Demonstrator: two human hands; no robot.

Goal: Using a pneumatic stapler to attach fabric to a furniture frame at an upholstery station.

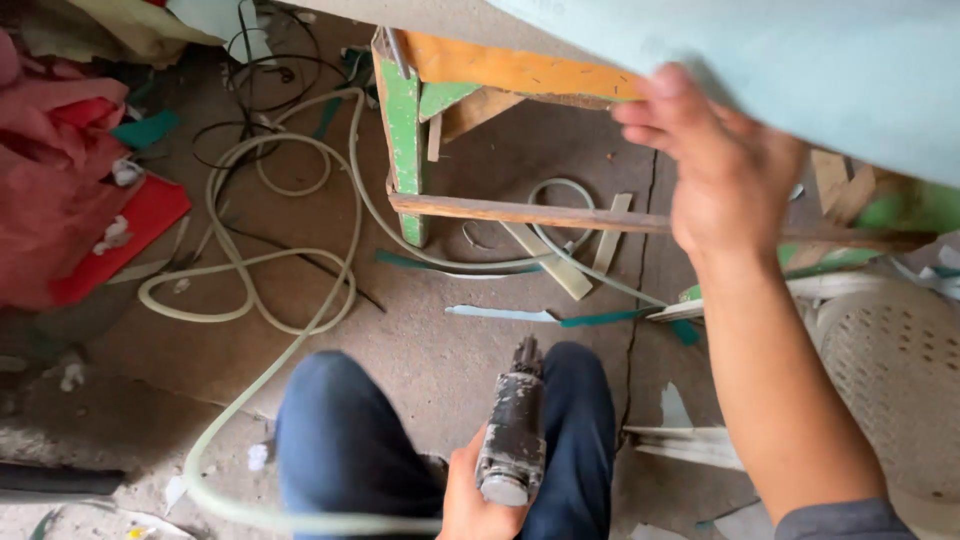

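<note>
Littered concrete floor (440, 340) | left hand (470, 500) fingers clamped on stapler (512, 430) | right hand (725, 170) fingers gripping pale fabric (800, 60)

There is only one view, from a camera worn on the person's head, so no second view shares any of the scene. It looks steeply down, almost straight at the concrete floor (440, 350), past the person's own knees (340, 440) at the bottom edge. The view faces forward and down toward a green wooden frame leg (403, 140) in the upper middle. It sits close: the right hand (725, 175) fills much of the upper right, and the left hand (470, 500) is cut off by the bottom edge. The pale hose (250, 290) on the floor runs out of the frame at the lower left, and a white plastic chair (890, 360) is cropped at the right edge.
</note>
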